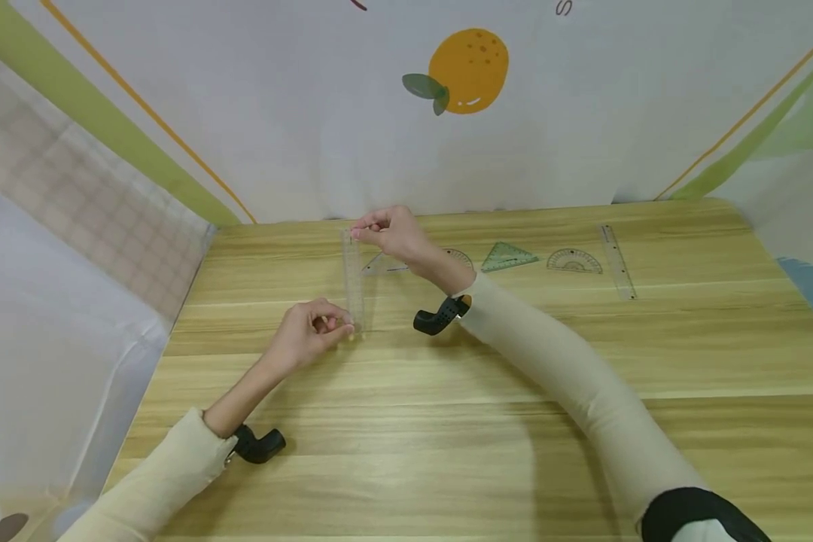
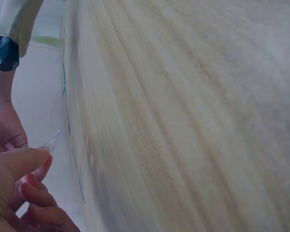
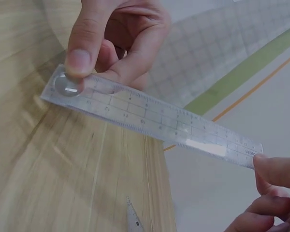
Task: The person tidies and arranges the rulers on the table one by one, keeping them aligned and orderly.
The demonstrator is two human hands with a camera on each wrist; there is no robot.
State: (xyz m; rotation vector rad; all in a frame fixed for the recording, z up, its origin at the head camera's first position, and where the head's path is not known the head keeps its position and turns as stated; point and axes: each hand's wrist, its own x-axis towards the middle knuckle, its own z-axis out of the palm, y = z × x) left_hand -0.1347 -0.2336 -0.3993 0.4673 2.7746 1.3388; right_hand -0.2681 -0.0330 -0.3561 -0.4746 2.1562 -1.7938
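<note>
A clear plastic ruler (image 1: 354, 278) is held up between both hands over the left part of the table. The left hand (image 1: 309, 331) pinches its near end between thumb and finger. At the far end, the right hand (image 1: 396, 235) pinches the ruler. In the right wrist view the whole ruler (image 3: 154, 118) shows, with its printed scale and a round hole close to the left thumb. Only a small clear tip of the ruler (image 2: 52, 141) appears past the thumb in the left wrist view.
Along the table's (image 1: 406, 452) back lie a clear set square (image 1: 379, 263), a protractor (image 1: 459, 257) partly behind the right wrist, a green set square (image 1: 508, 257), another protractor (image 1: 574, 260) and a second clear ruler (image 1: 619, 262). A printed cloth (image 1: 298, 105) rises behind the table.
</note>
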